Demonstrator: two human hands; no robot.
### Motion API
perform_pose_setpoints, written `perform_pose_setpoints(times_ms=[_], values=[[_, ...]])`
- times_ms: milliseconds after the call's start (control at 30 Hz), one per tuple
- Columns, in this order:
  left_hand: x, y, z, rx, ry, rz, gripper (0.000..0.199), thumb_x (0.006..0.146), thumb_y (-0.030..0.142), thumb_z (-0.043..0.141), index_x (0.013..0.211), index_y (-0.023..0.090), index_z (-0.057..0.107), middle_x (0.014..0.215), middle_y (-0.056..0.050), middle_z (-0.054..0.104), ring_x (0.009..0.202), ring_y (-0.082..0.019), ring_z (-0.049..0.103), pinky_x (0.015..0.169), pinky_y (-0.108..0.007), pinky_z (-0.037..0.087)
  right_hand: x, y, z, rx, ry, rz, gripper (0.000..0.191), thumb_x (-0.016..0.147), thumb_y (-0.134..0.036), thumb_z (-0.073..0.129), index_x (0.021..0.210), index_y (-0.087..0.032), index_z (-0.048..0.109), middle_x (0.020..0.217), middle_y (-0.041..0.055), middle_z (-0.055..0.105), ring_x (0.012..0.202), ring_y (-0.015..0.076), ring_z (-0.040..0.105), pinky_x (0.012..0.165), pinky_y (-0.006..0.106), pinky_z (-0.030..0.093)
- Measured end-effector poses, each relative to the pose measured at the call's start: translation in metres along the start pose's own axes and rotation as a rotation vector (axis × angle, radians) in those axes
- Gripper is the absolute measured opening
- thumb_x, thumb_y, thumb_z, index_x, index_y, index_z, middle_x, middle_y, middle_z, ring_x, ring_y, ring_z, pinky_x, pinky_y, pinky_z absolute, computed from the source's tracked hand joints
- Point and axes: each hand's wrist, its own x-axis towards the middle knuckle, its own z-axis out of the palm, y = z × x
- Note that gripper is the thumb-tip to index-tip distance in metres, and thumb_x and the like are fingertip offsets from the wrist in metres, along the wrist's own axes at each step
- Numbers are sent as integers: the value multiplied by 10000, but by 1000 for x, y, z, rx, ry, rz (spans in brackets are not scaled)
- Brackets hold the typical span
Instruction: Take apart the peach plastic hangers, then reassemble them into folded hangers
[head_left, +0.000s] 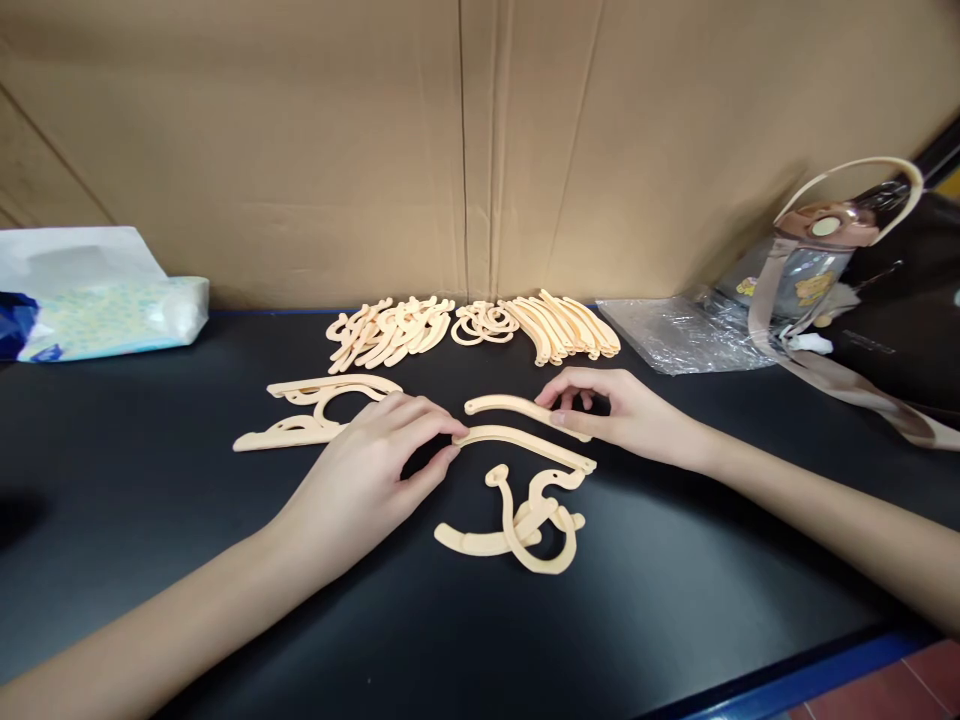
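Toward nine o'clock, left hand [390, 450]: my fingers close narrowly on the near end of the lower bar [525, 438], on the desk [337, 640].
Toward three o'clock, right hand [637, 415]: my fingers pinch the upper bar [510, 402] near its far end.
Toward six o'clock, hook pieces [508, 515]: overlapping beside the lower bar; swinging its free end could snag and scatter them.
Grip risk: pinching only at the ends could let either bar twist or slip.
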Motion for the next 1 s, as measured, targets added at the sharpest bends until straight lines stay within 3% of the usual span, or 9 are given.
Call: perform_pose_setpoints(times_ms=[133,367,533,700,833,1000], values=[[-1,-2,0,24,-4,6,164,986,260,496,1011,224,655,959,-15,692,907,-196,610,819,-355,467,-3,-4,0,-57,-29,-55,207,941,-362,581,993,-200,699,1002,45,678,843,153,625,742,300,489],[-1,-2,1,59,29,-16,153,978,298,531,1050,219,641,997,-25,676,932,-200,613,824,-354,478,-11,-14,3,-182,-93,-183,264,979,-343,547,1184,-235,673,1131,50,697,1045,205,606,931,371,469],[-1,-3,2,53,29,35,272,982,299,541,1240,230,594,1219,-51,652,1093,-210,599,947,-372,465,-12,-14,6,-223,-101,-199,259,979,-348,551,1195,-249,655,1132,49,700,1029,224,600,900,392,471],[0,-2,1,51,-33,43,206,1007,288,481,1098,229,657,1102,-36,700,1005,-209,621,876,-375,470,-11,-10,8,-271,-49,-204,230,981,-343,559,1155,-233,662,1098,42,714,994,208,612,873,362,465],[4,-1,2,155,6,32,216,1007,304,469,1082,217,652,1061,-33,713,960,-221,633,836,-385,461,-8,-6,9,-431,37,-291,202,1007,-291,509,1065,-191,674,1055,57,727,932,198,639,832,359,447],[9,-3,3,345,34,57,232,1019,290,435,1022,199,649,987,-43,732,885,-236,623,791,-402,442,-4,-3,8,-480,48,-361,186,997,-277,521,1026,-187,681,1055,65,727,920,197,661,839,353,458]])
